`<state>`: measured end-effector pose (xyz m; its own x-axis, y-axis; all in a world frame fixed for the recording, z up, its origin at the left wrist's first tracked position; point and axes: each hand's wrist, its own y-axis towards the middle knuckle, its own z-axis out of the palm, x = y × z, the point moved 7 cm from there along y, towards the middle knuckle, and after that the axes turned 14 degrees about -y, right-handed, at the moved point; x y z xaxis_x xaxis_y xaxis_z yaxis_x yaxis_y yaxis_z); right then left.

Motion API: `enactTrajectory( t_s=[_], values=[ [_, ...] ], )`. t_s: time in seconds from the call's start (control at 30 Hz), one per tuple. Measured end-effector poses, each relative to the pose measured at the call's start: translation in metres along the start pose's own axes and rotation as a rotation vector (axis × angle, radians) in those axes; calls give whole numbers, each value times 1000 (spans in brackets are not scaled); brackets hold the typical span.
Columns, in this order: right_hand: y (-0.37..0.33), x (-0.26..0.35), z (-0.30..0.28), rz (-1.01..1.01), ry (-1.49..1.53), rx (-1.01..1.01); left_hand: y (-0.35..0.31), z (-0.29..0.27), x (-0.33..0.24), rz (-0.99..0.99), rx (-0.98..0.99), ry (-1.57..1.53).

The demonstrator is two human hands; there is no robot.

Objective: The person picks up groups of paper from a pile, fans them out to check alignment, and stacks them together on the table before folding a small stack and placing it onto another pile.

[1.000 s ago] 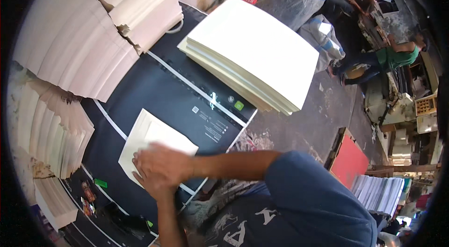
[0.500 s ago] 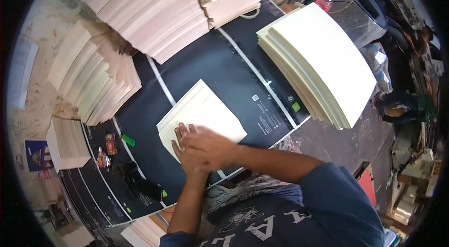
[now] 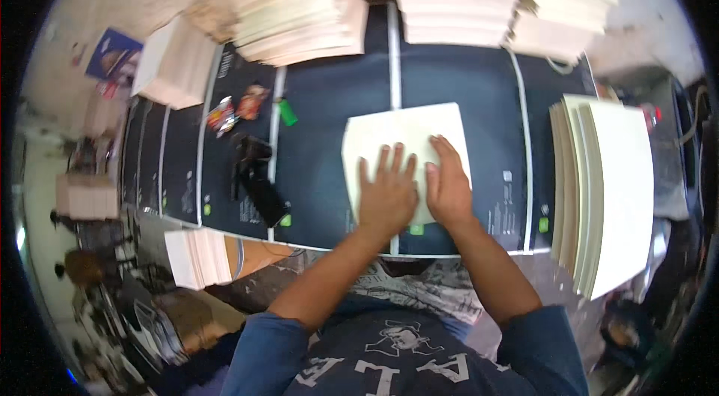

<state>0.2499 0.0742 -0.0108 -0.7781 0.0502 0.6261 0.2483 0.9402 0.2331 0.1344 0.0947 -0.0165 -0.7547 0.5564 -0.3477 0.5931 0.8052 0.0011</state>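
Head view: The cream paper (image 3: 404, 120) lies flat at the middle of the black, white-striped counter (image 3: 322, 156), its near part covered by the person's hands. The left hand (image 3: 388, 197) is open, palm down, its fingers spread on the paper toward 12 o'clock. The right hand (image 3: 449, 188) is also open, laid on the paper's right part with fingers extended toward 11 o'clock and the thumb beside the left hand. Neither hand grips anything.

Bearings are taken from the paper. At 3 o'clock, well apart, stands a stack of white and cream sheets (image 3: 625, 194), which reaches past the counter's near edge. Tall paper piles stand along the far edge: one at 11 o'clock (image 3: 299, 10), one just past 12 (image 3: 464, 2) and one between 1 and 2 (image 3: 568, 10). At 10 o'clock are a small green object (image 3: 287, 113), lighter-like in shape, and two crumpled wrappers (image 3: 222, 116). Between 8 and 9 o'clock lies a black item (image 3: 264, 197), kind not determinable.
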Motion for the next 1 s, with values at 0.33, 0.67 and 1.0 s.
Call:
enactTrajectory(
  t_s=[0.33, 0.67, 1.0],
  values=[
    [19, -62, -32, 279, -179, 294, -16, 10, -4, -58, -98, -216],
    [47, -57, -23, 392, 812, 623, -16, 1, -19, 109, -241, -302],
    [45, -32, -49, 22, 171, 252, -14, -5, -16, 105, -287, -308]
  ],
)
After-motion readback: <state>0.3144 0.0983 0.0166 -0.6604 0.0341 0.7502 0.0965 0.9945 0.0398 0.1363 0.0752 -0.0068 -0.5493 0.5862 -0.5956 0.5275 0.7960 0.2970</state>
